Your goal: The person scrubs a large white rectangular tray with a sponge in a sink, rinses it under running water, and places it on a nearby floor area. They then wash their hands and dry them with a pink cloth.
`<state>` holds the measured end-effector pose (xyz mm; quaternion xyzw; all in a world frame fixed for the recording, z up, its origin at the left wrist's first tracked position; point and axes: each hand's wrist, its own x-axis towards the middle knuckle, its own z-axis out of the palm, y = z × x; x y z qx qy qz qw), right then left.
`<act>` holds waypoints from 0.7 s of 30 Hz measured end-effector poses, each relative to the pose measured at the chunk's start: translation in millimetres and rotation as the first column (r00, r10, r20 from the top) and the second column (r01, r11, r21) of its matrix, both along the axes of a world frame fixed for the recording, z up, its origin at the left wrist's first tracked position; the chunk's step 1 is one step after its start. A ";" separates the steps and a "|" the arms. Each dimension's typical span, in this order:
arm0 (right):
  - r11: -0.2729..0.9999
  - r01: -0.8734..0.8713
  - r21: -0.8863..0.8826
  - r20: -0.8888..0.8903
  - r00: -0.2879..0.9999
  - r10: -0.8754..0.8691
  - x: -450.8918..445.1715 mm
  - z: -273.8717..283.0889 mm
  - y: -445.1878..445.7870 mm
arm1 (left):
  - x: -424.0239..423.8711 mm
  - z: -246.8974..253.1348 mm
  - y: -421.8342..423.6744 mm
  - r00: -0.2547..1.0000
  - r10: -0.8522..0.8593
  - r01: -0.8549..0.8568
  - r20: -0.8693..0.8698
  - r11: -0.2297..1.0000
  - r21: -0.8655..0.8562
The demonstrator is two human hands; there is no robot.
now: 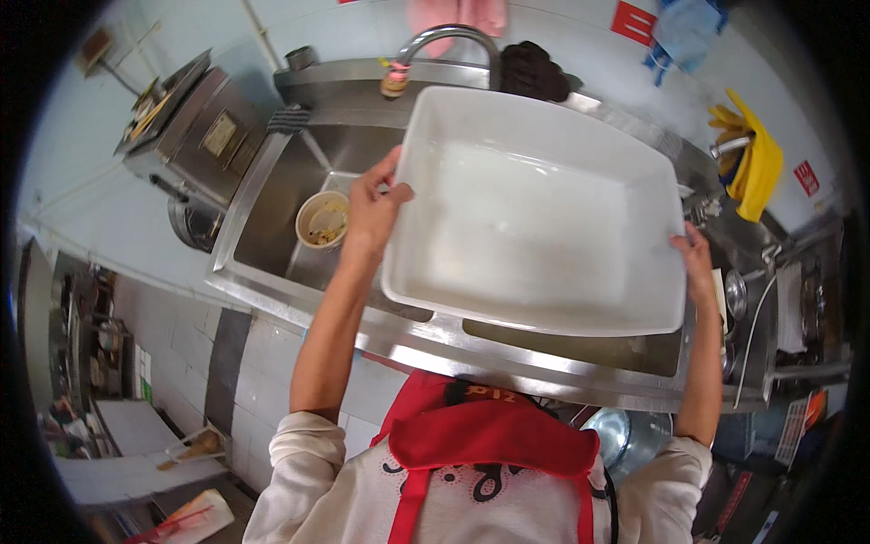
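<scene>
A large white plastic tub (523,224) is held over a stainless steel double sink (272,306), its inside facing me. My left hand (374,200) grips the tub's left wall, with the thumb on the near side of the rim. On the opposite short side, my right hand (694,255) is closed on the wall, its fingers partly hidden behind the tub. A little liquid or wet shine shows on the tub's bottom. Left of the tub, a round bowl (323,219) with food scraps sits in the left basin, close to my left forearm. The tub hides much of the right basin.
A curved chrome faucet (448,30) rises behind the tub. A dark cloth (533,71) lies on the back ledge. Yellow rubber gloves (754,163) hang at the right wall. A metal appliance (197,136) stands left of the sink. A metal pot (625,435) is below the counter.
</scene>
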<state>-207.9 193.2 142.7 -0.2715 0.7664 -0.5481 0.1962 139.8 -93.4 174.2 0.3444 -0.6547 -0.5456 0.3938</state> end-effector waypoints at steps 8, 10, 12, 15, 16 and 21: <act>0.978 0.059 -0.202 0.217 0.976 -0.014 21.7 -87.0 15.8 | -38.2 50.8 32.1 0.990 -0.092 0.109 0.103 0.978 -0.177; 0.979 0.064 -0.196 0.223 0.975 -0.020 19.1 -91.2 20.3 | -44.5 49.9 36.4 0.989 -0.114 0.132 0.093 0.966 -0.221; 0.967 0.072 -0.244 0.219 0.976 -0.017 16.9 -97.4 20.6 | -46.1 49.2 37.8 0.988 -0.096 0.124 0.122 0.959 -0.253; 0.985 0.093 -0.143 0.195 0.979 -0.064 11.5 -96.4 25.3 | -52.1 43.0 44.5 0.990 -0.049 0.101 0.132 0.900 -0.424; 0.981 0.107 -0.161 0.191 0.979 -0.076 13.1 -94.0 25.3 | -50.2 39.5 43.3 0.985 -0.028 0.113 0.170 0.848 -0.518; 0.996 0.040 -0.080 0.160 0.987 -0.027 9.2 -93.5 31.4 | -42.1 36.1 53.3 0.985 0.095 0.099 0.141 0.352 -0.931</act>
